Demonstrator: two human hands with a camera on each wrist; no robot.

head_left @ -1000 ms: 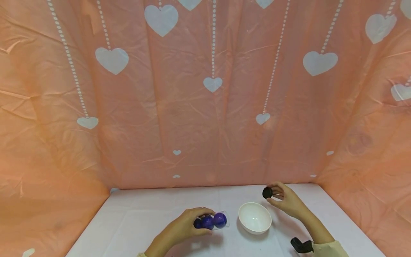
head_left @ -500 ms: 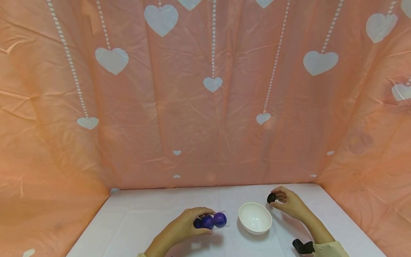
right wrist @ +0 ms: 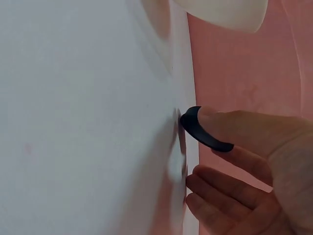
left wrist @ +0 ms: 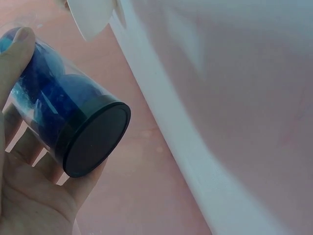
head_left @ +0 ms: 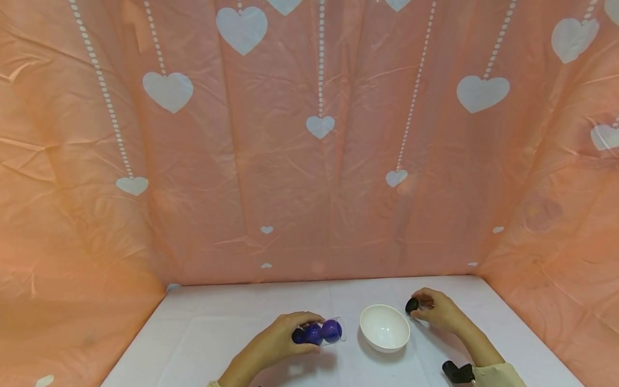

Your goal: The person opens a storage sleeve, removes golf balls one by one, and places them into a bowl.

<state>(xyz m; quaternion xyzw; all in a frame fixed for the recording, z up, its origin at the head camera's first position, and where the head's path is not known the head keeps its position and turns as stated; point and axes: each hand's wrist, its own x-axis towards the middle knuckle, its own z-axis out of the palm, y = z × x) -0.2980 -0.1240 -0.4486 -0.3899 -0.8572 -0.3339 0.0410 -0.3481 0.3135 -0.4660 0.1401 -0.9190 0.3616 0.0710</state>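
Head view, clock read about the white bowl (head_left: 384,329), which is set upright on the white cloth (head_left: 232,309). At nine o'clock a clear tube (head_left: 343,328) is grasped by the left hand (head_left: 282,339), thumb and fingers wrapped about its sides. Tube held nearly level above the cloth; its clear rim is pointed at about three o'clock, toward the bowl but apart from it; its black base (left wrist: 98,141) is turned to nine. Purple balls (head_left: 331,331) are contained inside. At two o'clock a black cap (head_left: 412,306) is pinched at its edge between thumb and fingers of the right hand (head_left: 437,312), low over the cloth; contact with it cannot be told. At four o'clock a black object (head_left: 456,372) is seen beside a pale sleeve (head_left: 497,375). Beyond, at twelve, an orange backdrop (head_left: 280,188) is hung, printed with white hearts (head_left: 242,30).
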